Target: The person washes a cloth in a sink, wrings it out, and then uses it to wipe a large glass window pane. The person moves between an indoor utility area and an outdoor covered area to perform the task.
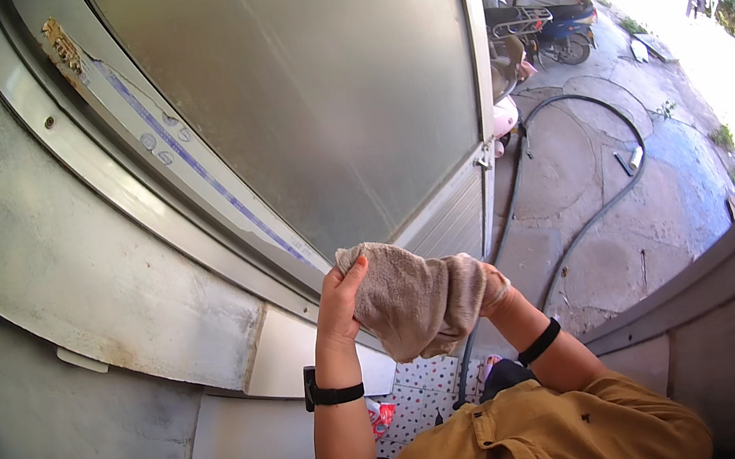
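Note:
A beige-brown terry cloth (411, 298) is stretched between my two hands in front of a doorway. My left hand (341, 298) grips its left end, the thumb lying on top. At the cloth's right end, my right hand (496, 287) is partly wrapped in it, so most of the fingers are hidden. Just beyond the cloth stands a metal-framed door with a frosted glass pane (331, 91), and a lower ribbed panel (445, 221). A small latch (482, 162) sits on its right edge.
On the left runs a stained wall (87, 238) beside the metal door frame (195, 235). A dark hose (638, 140) loops over the cracked paving outside and reaches the dotted tile floor (415, 395). A blue motorbike (566, 28) is parked outside. A red packet (381, 418) lies by my left forearm.

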The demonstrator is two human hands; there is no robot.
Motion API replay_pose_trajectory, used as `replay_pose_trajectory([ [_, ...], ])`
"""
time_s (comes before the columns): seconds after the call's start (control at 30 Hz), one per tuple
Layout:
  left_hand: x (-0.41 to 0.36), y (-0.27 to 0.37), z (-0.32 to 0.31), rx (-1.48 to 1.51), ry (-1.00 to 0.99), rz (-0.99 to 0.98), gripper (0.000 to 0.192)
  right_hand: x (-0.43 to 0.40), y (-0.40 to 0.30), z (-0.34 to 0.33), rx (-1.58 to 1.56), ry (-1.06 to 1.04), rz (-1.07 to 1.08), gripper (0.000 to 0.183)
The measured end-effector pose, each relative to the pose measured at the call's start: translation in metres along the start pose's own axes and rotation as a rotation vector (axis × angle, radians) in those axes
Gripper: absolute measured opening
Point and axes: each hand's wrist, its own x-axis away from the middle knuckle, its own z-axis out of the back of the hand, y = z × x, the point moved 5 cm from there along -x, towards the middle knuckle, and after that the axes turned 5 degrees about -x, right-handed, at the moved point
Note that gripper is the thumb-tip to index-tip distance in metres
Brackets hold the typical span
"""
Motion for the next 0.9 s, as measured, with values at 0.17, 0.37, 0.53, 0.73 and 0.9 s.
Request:
replay_pose_trajectory([
  [0.17, -0.031, 0.017, 0.005, -0.066, 0.034, -0.02, 0.025, -0.057, -0.05, -0.003, 0.018, -0.02, -0.225, 0.04],
  [0.37, -0.053, 0.032, 0.021, -0.361, 0.1, 0.006, 0.028, -0.111, -0.094, -0.058, 1.308, -0.04, 0.011, 0.056],
  [0.53, -0.07, 0.075, 0.01, -0.203, 0.022, -0.123, 0.021, -0.14, -0.122, -0.063, 1.26, 0.364, 0.11, 0.043],
  [0.73, -0.055, 0.143, -0.001, -0.329, 0.001, -0.45, 0.013, -0.157, -0.17, -0.056, 1.116, 0.517, 0.419, 0.045],
  [0.9, 0.0, 0.194, 0.024, -0.338, 0.078, -0.709, 0.012, -0.139, -0.192, -0.053, 1.069, 0.645, 0.571, 0.046],
])
